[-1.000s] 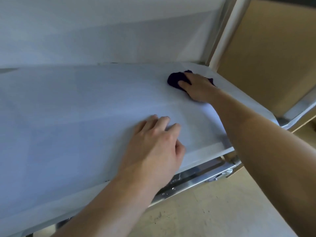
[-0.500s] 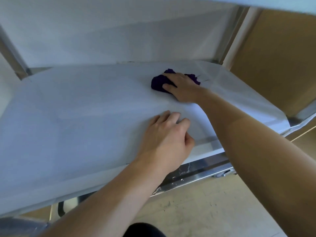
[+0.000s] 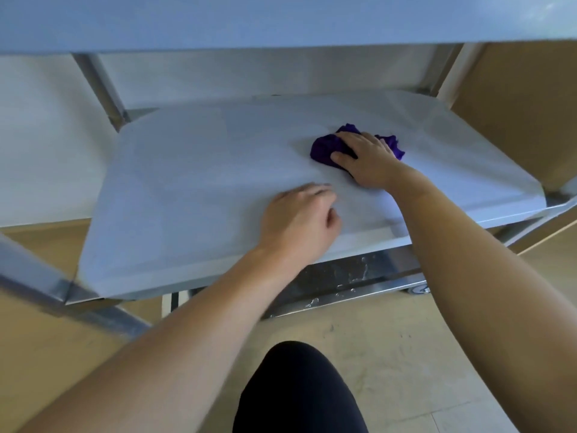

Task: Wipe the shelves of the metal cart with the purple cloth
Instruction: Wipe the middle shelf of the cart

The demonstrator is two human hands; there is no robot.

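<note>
The middle shelf [image 3: 193, 170] of the metal cart is covered by a pale film. A bunched purple cloth [image 3: 324, 148] lies on its right half. My right hand [image 3: 365, 160] presses flat on top of the cloth, which shows on both sides of the fingers. My left hand [image 3: 299, 223] rests on the shelf near its front edge, fingers curled, holding nothing. The two hands are about a hand's width apart.
The cart's upper shelf [image 3: 281, 20] overhangs at the top. Steel posts stand at back left [image 3: 100, 89] and front left [image 3: 34, 276]. A lower shelf rim [image 3: 352, 279] shows under the front edge. Cardboard panel [image 3: 524, 104] at right, my knee [image 3: 299, 389] over tan floor.
My right hand has slid the purple cloth leftward from the shelf's back right corner toward the middle. The view has pulled back and down, so more of the cart shows.
</note>
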